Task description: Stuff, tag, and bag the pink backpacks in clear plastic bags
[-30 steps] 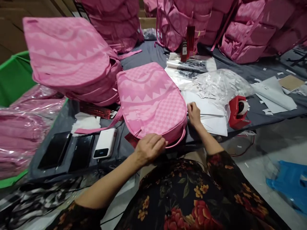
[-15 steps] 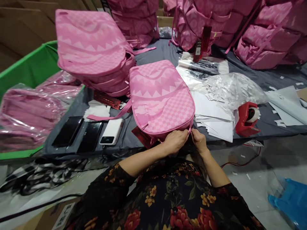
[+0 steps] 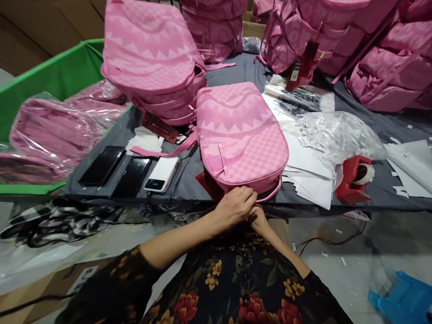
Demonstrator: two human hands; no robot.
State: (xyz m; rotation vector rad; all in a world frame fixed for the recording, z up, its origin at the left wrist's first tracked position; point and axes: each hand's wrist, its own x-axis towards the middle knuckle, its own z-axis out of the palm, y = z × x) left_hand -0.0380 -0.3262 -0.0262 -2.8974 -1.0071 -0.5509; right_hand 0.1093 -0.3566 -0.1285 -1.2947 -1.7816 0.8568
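Observation:
A pink backpack (image 3: pixel 243 135) with a zigzag and checkered print lies front up at the table's near edge, its rounded end toward me. My left hand (image 3: pixel 236 204) is closed on the near edge of this backpack, knuckles up. Right beside and slightly below it, my right hand (image 3: pixel 258 219) is closed too; its fingertips are partly hidden behind the left hand, and what they grip cannot be made out. A thin pink strap loops out at the backpack's near right corner. A dark red tag (image 3: pixel 209 185) sticks out from under its left side.
To the left are stacked pink backpacks (image 3: pixel 151 49), a white power bank (image 3: pixel 162 174), two black phones (image 3: pixel 103 165) and a green bin (image 3: pixel 50 72) of bagged backpacks. To the right lie white papers (image 3: pixel 308 157), a clear bag of scraps (image 3: pixel 340 132) and a red tape dispenser (image 3: pixel 354 182).
Both hands have moved from the backpack's near right corner leftward to the middle of its near edge, closer together. The strap loop at that corner now shows. The view has shifted slightly.

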